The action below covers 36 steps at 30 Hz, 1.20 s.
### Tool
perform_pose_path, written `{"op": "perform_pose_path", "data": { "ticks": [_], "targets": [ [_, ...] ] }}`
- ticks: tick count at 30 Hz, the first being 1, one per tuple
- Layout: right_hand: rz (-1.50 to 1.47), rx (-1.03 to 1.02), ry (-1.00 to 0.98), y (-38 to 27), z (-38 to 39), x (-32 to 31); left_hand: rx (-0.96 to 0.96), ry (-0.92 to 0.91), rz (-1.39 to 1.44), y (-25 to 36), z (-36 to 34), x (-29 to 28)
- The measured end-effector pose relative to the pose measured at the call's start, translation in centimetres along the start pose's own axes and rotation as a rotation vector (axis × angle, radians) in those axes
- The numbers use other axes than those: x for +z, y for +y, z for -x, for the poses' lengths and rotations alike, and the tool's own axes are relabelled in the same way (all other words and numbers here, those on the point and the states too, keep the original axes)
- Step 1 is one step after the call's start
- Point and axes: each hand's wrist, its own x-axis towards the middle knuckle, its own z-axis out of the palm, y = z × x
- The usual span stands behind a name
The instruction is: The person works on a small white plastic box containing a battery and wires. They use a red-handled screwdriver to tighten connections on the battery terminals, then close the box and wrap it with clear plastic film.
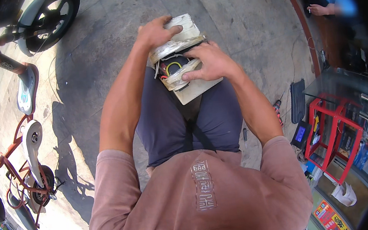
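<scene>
Across my thighs rests a pale, box-like case [199,91], parted into two portions with ragged, yellowish sealant along the facing edges. Inside the gap, dark parts show together with a yellow wire [172,65] and some red and white ones. My left hand [155,33] grips the far portion [187,24], its thumb laid over the top. On the near portion, my right hand [215,61] is closed round the sealant-covered edge, thumb on the near side and fingers reaching into the gap. What the fingertips touch inside is hidden.
Bike frames with a wheel [50,19] stand at left. To my right are a screwdriver [245,136], a power drill [277,107], a red metal frame [338,119] and a glass-topped cabinet [340,83]. Another person's hand [322,9] shows at far right.
</scene>
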Motion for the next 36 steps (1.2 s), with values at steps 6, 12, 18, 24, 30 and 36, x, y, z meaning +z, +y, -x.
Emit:
{"op": "perform_pose_path", "data": {
  "ticks": [6,12,18,24,30,36],
  "targets": [
    [0.114,-0.148,-0.09,-1.2,-0.4,-0.5,0.099,0.082,0.22,-1.5,0.5,0.3],
    [0.21,-0.045,-0.203,-5.6,-2.0,0.3,0.137,0.208,0.318,-2.1,1.4,0.8],
    [0.055,-0.165,-0.013,-4.1,-1.7,0.6,0.152,0.235,0.53,-3.6,1.9,1.6],
    [0.133,-0.195,0.018,-4.5,-2.0,0.9,0.23,0.509,0.592,-7.3,4.3,5.1],
    [0.242,-0.189,0.173,-6.0,-1.6,1.4,0.232,0.506,0.62,-6.8,5.2,5.5],
    [0.122,-0.427,0.392,-4.1,0.7,0.0,0.246,0.564,0.598,-6.8,5.2,5.7]
  ]
}}
